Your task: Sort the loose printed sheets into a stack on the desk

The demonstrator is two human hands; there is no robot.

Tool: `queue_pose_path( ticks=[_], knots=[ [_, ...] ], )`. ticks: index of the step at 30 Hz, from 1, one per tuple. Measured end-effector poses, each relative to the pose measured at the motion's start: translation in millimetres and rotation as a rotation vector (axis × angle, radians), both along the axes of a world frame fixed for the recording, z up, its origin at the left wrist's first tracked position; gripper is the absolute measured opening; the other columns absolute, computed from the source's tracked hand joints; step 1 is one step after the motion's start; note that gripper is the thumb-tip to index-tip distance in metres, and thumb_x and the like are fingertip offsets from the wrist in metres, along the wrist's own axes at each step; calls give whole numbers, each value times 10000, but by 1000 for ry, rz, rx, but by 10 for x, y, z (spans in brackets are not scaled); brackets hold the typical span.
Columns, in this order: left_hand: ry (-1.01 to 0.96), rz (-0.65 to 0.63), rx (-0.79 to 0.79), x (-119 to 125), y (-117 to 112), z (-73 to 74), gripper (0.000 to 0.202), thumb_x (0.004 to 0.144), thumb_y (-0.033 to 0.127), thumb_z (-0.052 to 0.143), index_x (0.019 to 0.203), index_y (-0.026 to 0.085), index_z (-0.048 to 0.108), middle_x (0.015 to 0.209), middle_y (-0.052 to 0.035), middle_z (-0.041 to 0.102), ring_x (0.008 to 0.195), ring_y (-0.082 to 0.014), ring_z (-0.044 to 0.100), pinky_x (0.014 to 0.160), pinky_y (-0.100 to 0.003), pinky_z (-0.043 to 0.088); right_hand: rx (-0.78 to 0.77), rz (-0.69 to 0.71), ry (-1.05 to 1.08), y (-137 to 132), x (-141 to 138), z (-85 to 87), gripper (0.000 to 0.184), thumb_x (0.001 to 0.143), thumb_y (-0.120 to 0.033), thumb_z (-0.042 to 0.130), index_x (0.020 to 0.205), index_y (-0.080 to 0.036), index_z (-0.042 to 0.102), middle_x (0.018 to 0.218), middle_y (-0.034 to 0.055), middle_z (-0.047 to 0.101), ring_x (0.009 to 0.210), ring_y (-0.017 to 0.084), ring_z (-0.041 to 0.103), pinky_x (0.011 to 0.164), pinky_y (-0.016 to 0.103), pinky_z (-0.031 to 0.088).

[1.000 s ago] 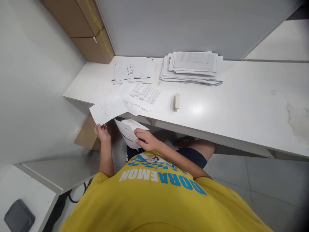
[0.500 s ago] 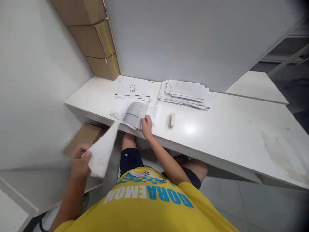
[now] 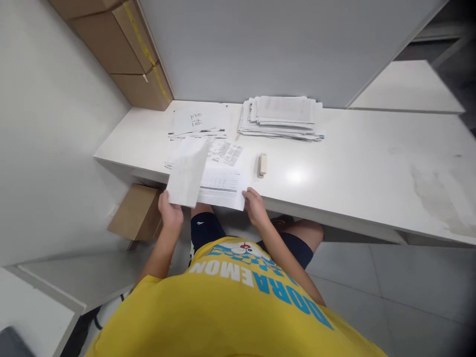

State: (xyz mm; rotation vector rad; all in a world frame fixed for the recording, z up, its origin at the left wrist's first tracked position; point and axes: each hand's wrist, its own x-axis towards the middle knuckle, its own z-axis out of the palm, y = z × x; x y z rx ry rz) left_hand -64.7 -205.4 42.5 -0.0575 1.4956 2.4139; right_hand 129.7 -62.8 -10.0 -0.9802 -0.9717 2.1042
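Left hand (image 3: 171, 208): its grip pinches the near left corner of a white sheet (image 3: 187, 179); some fingers are hidden beneath.
Right hand (image 3: 255, 204): its grip pinches the right edge of a printed sheet (image 3: 222, 194), thumb on top.
White sheet: raised at a tilt, covering the left part of the printed sheet.
Printed sheet: over the near edge of the worktop (image 3: 345, 168), its lower part jutting past; whether it rests there or hangs just above, I cannot tell.
Change: half a second ago the white sheet was out to the left, off the worktop, and the printed sheet curled; now the first is back over the second, which lies flatter.
Meaning: both sheets seem under control, near each other, with the print open to view.
Loose papers (image 3: 229, 152): on the worktop, just beyond the printed sheet.
Stapler (image 3: 262, 165): near the right hand, untouched.
Behind: a handwritten page (image 3: 204, 121) at left, a thick stack (image 3: 284, 115) beside it.
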Motion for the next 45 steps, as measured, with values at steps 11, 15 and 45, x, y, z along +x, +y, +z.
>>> queue_pose_path(
  ticks=[11,15,45],
  knots=[
    [31,-312,-388,220,33,-522,404,717,465,800,712,187,507,584,65,480,482,-53,428,478,-183,323,110,117,30,-95,26,-262,491,820,-615,596,1161,-262,600,1198,70,686,1101,258,645,929,428,543],
    [300,-272,-597,86,90,-522,313,771,432,764,824,192,571,745,9,566,688,-119,555,639,-231,444,245,85,-73,-82,66,-294,572,750,-440,684,1272,-242,556,1293,91,647,1160,300,609,1000,491,494],
    [710,-608,-300,773,1113,-444,387,950,612,471,984,227,485,943,-50,585,910,-201,573,859,-321,439,667,-586,-354,276,673,-349,481,821,-492,551,1205,-206,504,1159,112,595,1139,250,579,1038,438,429]
  ],
)
